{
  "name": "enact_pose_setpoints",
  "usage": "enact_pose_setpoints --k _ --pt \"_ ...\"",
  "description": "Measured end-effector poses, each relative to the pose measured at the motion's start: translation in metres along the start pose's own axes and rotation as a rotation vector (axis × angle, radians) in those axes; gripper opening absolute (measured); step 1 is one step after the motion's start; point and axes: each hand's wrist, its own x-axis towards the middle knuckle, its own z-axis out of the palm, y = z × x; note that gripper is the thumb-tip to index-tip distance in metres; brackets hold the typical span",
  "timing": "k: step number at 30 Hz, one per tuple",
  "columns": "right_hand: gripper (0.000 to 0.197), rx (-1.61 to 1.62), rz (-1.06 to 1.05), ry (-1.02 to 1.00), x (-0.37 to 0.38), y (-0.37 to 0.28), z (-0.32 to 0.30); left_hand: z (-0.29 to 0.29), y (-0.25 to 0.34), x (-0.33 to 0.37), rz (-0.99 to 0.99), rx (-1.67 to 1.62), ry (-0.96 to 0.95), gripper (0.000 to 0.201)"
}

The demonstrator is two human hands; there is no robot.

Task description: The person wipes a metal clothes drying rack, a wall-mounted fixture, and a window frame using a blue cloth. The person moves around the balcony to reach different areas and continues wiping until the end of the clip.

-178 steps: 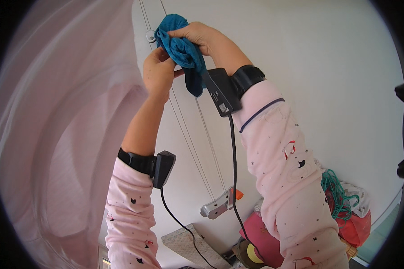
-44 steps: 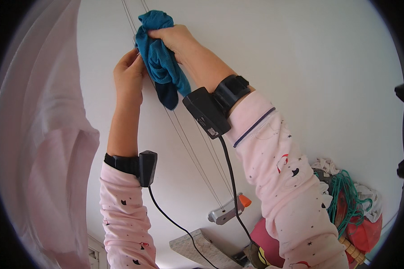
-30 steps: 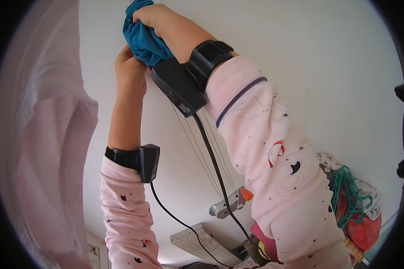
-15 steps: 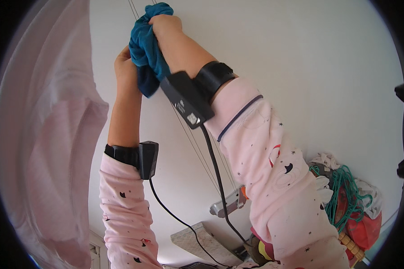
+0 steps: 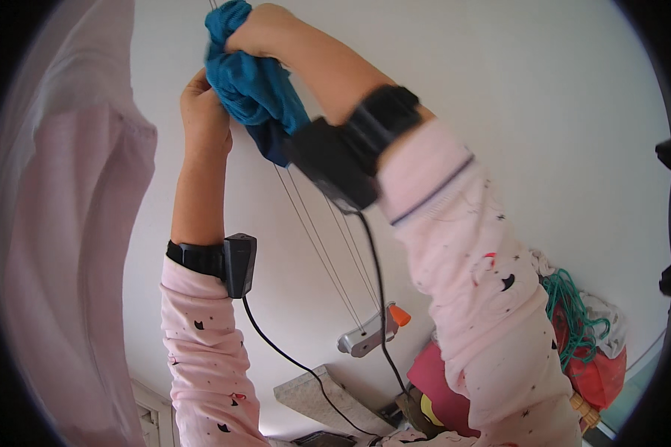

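Observation:
A bunched teal-blue ribbed cloth (image 5: 253, 89) with a dark navy end hangs raised at the upper middle of the view; its kind is unclear. My right hand (image 5: 268, 30) is closed on its upper part, the fingers sunk in the folds. Lower and to the left, my left hand (image 5: 205, 112) grips the cloth's left side, its fingertips partly hidden by the fabric. Thin wires (image 5: 313, 231) run behind the cloth.
A pale pink garment (image 5: 74, 223) hangs close on the left. The wires meet a grey metal fitting (image 5: 364, 341) with an orange part. At lower right is a pile with green cord (image 5: 574, 320) and a red bag (image 5: 598, 380). Black cables trail from both wrist devices.
My right hand has shifted slightly, and its forearm has swung to the right. The cloth is bunched wider between my hands. My left hand has risen a little, still on the cloth.

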Motion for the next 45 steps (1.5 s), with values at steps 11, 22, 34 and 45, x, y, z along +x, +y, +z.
enact_pose_setpoints --k 11,22,34,45 --pt "0.057 1.899 0.735 -0.088 -0.318 0.089 -0.133 0.046 0.041 -0.092 0.091 0.448 0.03 0.04" --pt "0.053 2.094 1.09 0.082 -0.535 0.052 -0.172 0.043 0.065 -0.358 -0.663 0.066 -0.239 0.022" --pt "0.048 1.953 1.267 -0.026 -0.619 0.02 -0.176 0.056 0.102 -0.474 -1.002 -0.088 -0.384 0.028" --pt "0.038 0.949 1.086 -0.902 -0.636 -0.018 -0.118 -0.008 0.131 -0.537 -1.102 0.088 -0.181 0.016"
